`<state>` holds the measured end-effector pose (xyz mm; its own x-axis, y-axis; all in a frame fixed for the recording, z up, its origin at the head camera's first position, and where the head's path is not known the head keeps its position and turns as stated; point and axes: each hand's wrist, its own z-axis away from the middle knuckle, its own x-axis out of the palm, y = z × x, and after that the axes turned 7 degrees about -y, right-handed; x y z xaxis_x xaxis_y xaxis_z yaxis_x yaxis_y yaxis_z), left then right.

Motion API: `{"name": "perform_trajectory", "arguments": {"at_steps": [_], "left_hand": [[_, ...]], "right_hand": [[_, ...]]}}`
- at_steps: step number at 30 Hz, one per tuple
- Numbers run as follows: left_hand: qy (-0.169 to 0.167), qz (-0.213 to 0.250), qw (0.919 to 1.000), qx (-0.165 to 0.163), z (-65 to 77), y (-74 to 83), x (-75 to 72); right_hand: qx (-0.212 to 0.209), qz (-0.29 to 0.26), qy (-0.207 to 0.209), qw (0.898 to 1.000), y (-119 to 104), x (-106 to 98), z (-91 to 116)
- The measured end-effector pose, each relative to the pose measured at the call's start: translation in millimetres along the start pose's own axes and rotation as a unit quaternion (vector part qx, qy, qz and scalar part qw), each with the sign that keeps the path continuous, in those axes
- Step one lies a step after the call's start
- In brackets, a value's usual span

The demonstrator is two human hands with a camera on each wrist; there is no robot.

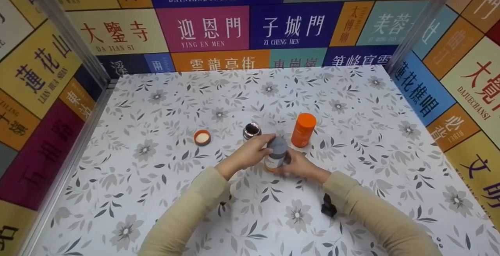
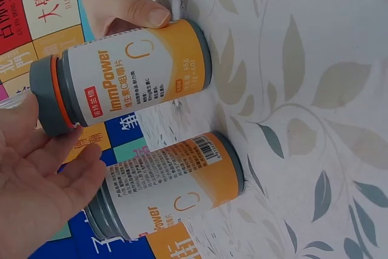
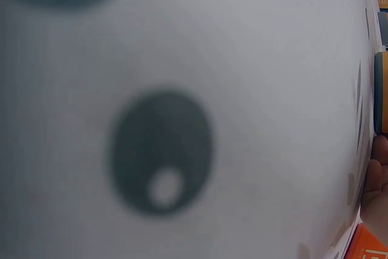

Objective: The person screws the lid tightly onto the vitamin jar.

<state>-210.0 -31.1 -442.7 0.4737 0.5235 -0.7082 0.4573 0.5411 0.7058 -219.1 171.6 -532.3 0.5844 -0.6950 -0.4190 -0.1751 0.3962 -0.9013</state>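
Right now, at mid-frame, the left hand (image 1: 252, 151) pinches the grey lid (image 1: 278, 145) of an upright ImmPower vitamin C bottle (image 1: 273, 163), its body gripped by the right hand (image 1: 300, 165). Just left stands an open bottle (image 1: 252, 130); an orange canister (image 1: 303, 130) stands right of centre, an upturned cap (image 1: 202, 138) lies left of centre.

Beige left sleeve (image 1: 185, 211) and right sleeve (image 1: 377, 211); bare left hand (image 1: 252, 151) and right hand (image 1: 299, 165).
Both sleeves are long, plain and softly creased, narrowing along the forearm and ending near the wrist. The right thumb (image 2: 148, 14) has a short, rounded nail. A small, lumpy black piece (image 1: 329, 206) shows beside the right sleeve; whether it is worn cannot be told.
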Motion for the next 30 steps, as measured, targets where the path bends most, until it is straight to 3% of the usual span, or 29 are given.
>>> {"name": "perform_trajectory", "arguments": {"at_steps": [4, 8, 11, 18, 30], "left_hand": [[0.055, -0.011, 0.9981, -0.023, 2.1, 1.7, 7.5], [0.12, -0.04, 0.991, -0.043, 2.3, 3.8, 16.8], [0.137, -0.051, 0.9878, -0.052, 1.7, 4.8, 20.0], [0.103, -0.051, 0.9926, -0.04, 1.2, 4.1, 14.3], [0.037, -0.036, 0.9985, 0.015, 2.1, -2.8, 7.6]], "right_hand": [[0.005, 0.015, 0.0, 1.0, -0.6, 0.0, 0.0], [0.008, 0.019, 0.001, 1.0, -2.7, 0.2, 0.1], [0.011, 0.023, 0.004, 1.0, -3.5, 0.4, 0.6], [0.008, 0.007, 0.003, 1.0, -2.2, 0.0, 1.6], [-0.01, 0.004, 0.005, 1.0, 0.6, 0.6, 0.3]]}}
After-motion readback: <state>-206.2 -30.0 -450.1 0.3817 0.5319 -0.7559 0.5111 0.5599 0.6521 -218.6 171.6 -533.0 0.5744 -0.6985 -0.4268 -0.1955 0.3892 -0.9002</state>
